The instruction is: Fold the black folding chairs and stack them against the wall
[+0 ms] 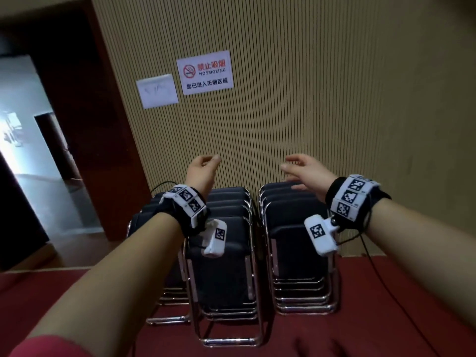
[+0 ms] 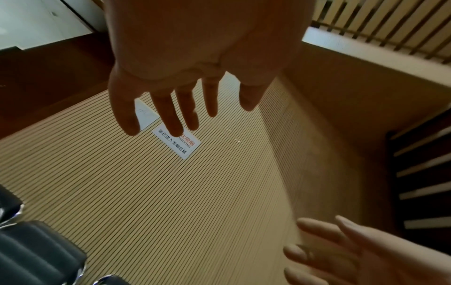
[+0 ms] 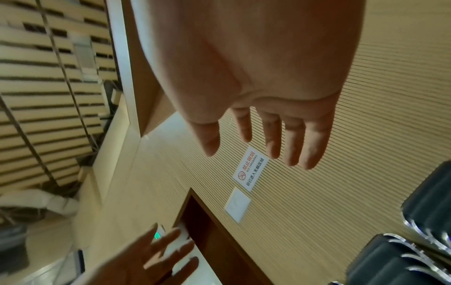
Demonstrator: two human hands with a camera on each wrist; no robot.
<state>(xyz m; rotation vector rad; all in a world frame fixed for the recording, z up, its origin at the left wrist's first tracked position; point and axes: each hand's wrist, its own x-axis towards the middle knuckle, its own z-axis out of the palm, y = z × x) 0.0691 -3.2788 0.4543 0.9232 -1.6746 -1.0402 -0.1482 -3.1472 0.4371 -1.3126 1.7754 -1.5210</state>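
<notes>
Both the left hand (image 1: 203, 167) and the right hand (image 1: 304, 171) hang empty with fingers loose above the folded chairs (image 1: 226, 253), which lean in rows on the red floor (image 1: 386, 305) against the wall (image 1: 309, 99); stacking looks done (any unfolded chairs lie out of view), so next means turning to look

Leftmost folded chairs (image 1: 154, 215) partly behind left forearm, white paper's (image 1: 157, 90) writing illegible, doorway (image 1: 23, 140) blurred

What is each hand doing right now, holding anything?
Left hand: open, holding nothing.
Right hand: open, holding nothing, above the folded black chairs with chrome frames.
</notes>
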